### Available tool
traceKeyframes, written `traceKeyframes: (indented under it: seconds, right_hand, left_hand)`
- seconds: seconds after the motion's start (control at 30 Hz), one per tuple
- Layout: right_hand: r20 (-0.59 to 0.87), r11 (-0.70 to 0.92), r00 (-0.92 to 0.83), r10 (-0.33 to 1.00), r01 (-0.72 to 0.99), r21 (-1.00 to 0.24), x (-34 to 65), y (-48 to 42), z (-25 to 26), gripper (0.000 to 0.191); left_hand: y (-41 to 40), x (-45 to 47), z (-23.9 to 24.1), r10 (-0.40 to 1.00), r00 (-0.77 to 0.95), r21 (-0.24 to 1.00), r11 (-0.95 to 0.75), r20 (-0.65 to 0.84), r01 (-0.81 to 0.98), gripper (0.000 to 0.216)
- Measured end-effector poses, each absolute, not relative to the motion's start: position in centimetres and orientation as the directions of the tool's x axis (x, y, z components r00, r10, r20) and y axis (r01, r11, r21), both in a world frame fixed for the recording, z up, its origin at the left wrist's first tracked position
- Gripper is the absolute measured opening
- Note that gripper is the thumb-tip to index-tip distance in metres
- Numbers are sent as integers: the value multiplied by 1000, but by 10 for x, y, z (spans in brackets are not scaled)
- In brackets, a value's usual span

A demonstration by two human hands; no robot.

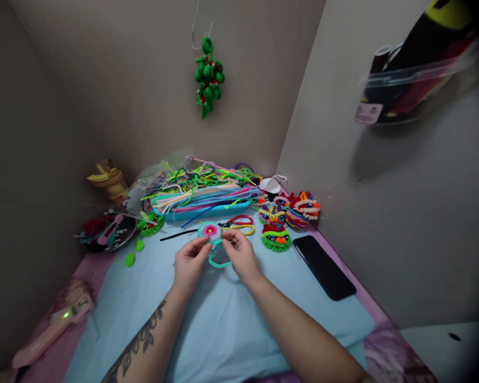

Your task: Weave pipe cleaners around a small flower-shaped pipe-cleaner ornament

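A flat round coil of pipe cleaners (209, 231), pink in the middle with lavender and turquoise rings, is held up over the blue cloth. My left hand (191, 259) pinches its lower left edge between thumb and fingers. With fingertips closed at the lower right edge, my right hand (241, 254) grips it too. A loose turquoise pipe cleaner (219, 265) loops down from the coil between both hands. Behind the coil lie scissors (245, 224) with red and yellow handles. A black pipe cleaner (179, 234) lies to the left.
At the back, a blue tray (207, 214) overflows with colourful pipe cleaners. Finished fuzzy figures (276, 239) sit to the right, near a black phone (324, 267). At left are a pink glue gun (56, 330) with a green light, a round dish (122, 236) and green pieces (130, 259).
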State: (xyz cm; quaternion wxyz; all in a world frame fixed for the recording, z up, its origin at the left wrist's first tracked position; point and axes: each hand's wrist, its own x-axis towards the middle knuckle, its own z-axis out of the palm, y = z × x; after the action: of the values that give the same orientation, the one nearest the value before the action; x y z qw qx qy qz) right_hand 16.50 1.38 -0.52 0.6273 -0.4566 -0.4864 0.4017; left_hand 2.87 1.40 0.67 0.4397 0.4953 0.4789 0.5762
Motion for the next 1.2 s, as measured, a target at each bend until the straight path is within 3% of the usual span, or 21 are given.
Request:
traceKeyframes:
  seconds: [0.23, 0.53, 0.73, 1.03, 1.2]
  right_hand:
    - [209, 215, 246, 947, 2, -977, 168, 13, -2, 14]
    - [229, 247, 210, 951, -66, -967, 164, 14, -7, 14]
    - [169, 205, 192, 967, -188, -961, 163, 14, -4, 16]
    - [336, 317, 197, 921, 119, -941, 164, 4, 8, 5]
    - [324, 312, 172, 930, 97, -945, 164, 3, 9, 11]
  left_hand:
    - [14, 30, 8, 984, -124, 990, -132, 126, -44, 29]
    - [13, 30, 9, 983, -124, 990, -137, 133, -25, 29]
    - [15, 29, 7, 984, -114, 990, -142, 138, -27, 28]
    - [16, 30, 12, 976, -202, 986, -107, 80, -128, 32]
    - [14, 29, 10, 977, -183, 988, -126, 108, -88, 31]
